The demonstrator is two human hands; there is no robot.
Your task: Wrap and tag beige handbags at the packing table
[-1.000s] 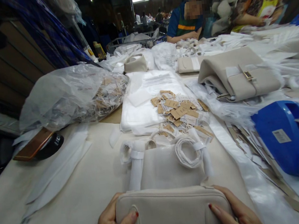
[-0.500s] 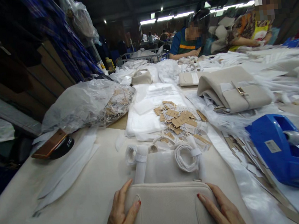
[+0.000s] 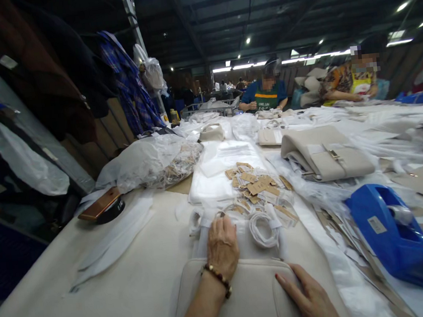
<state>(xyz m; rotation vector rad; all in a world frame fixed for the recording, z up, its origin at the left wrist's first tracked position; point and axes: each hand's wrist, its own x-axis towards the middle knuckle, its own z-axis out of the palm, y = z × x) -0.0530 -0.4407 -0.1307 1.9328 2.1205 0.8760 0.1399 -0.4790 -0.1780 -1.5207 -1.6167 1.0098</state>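
A beige leather bag lies in front of me at the table's near edge. My right hand grips its right side, thumb on the top face and fingers along the edge. My left hand reaches across the bag, back of the hand up, fingers curled together beside a small beige loop; the fingertips are hidden, so what they hold does not show. Just beyond the bag lies a coiled strap in white wrapping, with another wrapped roll to the left of my left hand.
Brown paper tags lie heaped on white sheets. A blue tape dispenser stands right, before a larger beige bag. Left are a phone, white strips and a clear plastic bag. Two co-workers sit across the table.
My left hand has let go of the bag's left side and moved forward and right, over the bag to the small loop. My right hand stays on the bag. The view has tilted up.
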